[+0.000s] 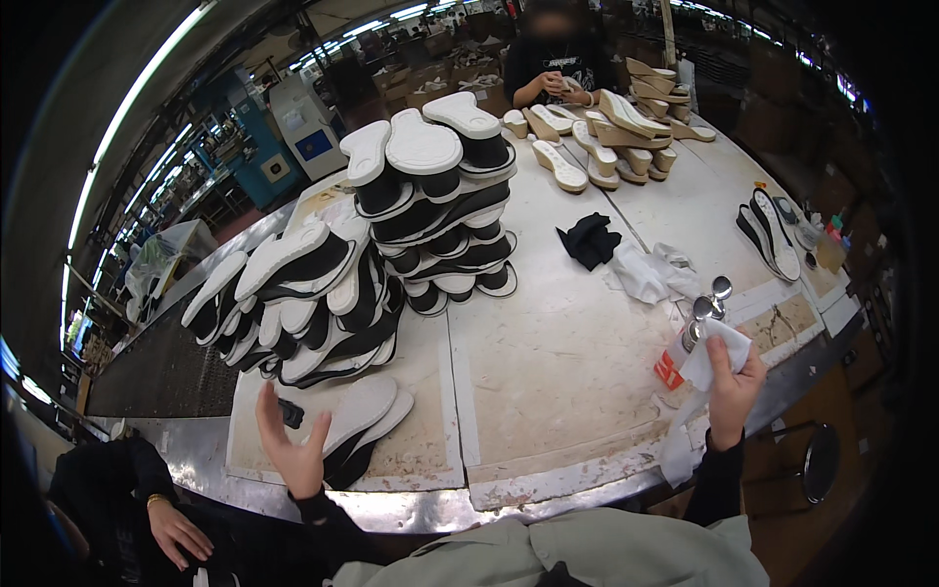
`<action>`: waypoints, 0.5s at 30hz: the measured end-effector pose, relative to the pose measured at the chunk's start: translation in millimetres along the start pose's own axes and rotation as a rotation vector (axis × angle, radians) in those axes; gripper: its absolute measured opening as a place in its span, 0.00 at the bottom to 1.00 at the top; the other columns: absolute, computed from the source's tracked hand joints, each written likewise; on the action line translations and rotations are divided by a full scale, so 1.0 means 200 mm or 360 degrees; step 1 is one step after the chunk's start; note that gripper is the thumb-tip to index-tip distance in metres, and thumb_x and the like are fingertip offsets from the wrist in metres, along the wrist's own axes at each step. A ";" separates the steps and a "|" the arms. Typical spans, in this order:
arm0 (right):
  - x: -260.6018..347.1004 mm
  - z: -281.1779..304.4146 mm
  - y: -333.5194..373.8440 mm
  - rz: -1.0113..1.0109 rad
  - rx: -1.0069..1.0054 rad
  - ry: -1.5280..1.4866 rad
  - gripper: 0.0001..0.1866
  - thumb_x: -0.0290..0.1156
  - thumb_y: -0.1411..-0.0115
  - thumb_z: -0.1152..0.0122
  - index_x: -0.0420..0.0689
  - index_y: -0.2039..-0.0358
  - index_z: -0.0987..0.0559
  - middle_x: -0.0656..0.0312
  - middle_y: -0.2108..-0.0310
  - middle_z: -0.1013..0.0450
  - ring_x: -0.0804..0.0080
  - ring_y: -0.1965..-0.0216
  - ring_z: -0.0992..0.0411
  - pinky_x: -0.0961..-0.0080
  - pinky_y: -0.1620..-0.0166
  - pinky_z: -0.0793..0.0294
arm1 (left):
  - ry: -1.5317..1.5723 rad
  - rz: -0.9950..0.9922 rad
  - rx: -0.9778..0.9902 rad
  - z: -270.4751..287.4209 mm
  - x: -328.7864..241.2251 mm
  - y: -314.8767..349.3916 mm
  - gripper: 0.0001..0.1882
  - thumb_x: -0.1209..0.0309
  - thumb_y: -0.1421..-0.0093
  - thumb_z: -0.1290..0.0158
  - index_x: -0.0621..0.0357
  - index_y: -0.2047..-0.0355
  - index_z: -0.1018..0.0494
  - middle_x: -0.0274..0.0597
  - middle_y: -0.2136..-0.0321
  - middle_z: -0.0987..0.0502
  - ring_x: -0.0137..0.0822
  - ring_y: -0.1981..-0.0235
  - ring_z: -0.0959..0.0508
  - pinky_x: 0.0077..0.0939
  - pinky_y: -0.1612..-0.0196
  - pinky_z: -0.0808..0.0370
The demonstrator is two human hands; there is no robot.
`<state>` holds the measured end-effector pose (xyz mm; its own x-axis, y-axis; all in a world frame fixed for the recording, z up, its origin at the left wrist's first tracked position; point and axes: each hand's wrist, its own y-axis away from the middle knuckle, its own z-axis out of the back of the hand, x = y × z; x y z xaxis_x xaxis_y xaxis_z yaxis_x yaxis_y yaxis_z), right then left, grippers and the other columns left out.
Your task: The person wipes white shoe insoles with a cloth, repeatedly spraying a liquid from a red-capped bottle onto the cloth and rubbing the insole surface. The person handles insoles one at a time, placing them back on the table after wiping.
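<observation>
My left hand (291, 452) is raised with thumb and fingers apart, holding nothing. It hovers beside a pair of black-and-white shoe soles (360, 421) near the table's front edge. A small black object (290, 413) lies just behind the hand. On the right, my right hand (736, 393) pinches a white cloth (719, 354). The cloth is against or just in front of an orange-and-white container (670, 366) and a shiny metal-topped vessel (703, 309); whether it touches them I cannot tell.
Tall stacks of black-and-white soles (423, 147) stand at left centre. A black cloth (589, 241) and crumpled white cloths (646, 272) lie mid-table. Tan wedge soles (626, 137) are piled before a person opposite. Another person's hand (179, 531) shows at lower left. A stool (820, 465) stands right.
</observation>
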<state>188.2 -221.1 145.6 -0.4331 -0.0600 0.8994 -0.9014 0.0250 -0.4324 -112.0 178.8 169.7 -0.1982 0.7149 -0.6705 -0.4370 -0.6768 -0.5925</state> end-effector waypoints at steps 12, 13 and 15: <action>0.05 0.14 0.03 0.0110 -0.0107 0.0163 0.06 0.25 0.39 0.37 0.34 0.66 0.21 0.69 0.72 0.28 0.86 0.71 0.33 0.85 0.68 0.34 | -0.0462 -0.1126 -0.0030 -0.92 -0.36 -1.04 0.56 0.75 0.67 0.27 0.34 0.35 0.40 0.57 0.37 0.40 0.56 0.37 0.39 0.42 0.37 0.36; 0.05 0.17 0.04 0.0122 -0.0116 0.0194 0.06 0.25 0.40 0.37 0.34 0.66 0.21 0.69 0.72 0.28 0.86 0.71 0.33 0.85 0.68 0.34 | -0.0490 -0.1053 0.0092 -0.92 -0.35 -1.09 0.56 0.75 0.67 0.27 0.32 0.36 0.38 0.57 0.37 0.40 0.56 0.38 0.37 0.41 0.38 0.34; 0.05 0.21 0.04 0.0149 -0.0174 0.0215 0.06 0.25 0.40 0.36 0.34 0.66 0.21 0.68 0.72 0.27 0.85 0.71 0.32 0.84 0.68 0.33 | -0.0542 -0.0907 0.0346 -0.94 -0.33 -1.16 0.54 0.75 0.67 0.27 0.29 0.37 0.36 0.57 0.38 0.40 0.56 0.40 0.34 0.41 0.40 0.32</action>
<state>176.4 -264.3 148.3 -0.5047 0.0821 0.8594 -0.8491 0.1327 -0.5114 166.9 256.3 268.3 -0.1344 0.9874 -0.0832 -0.7132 -0.1547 -0.6837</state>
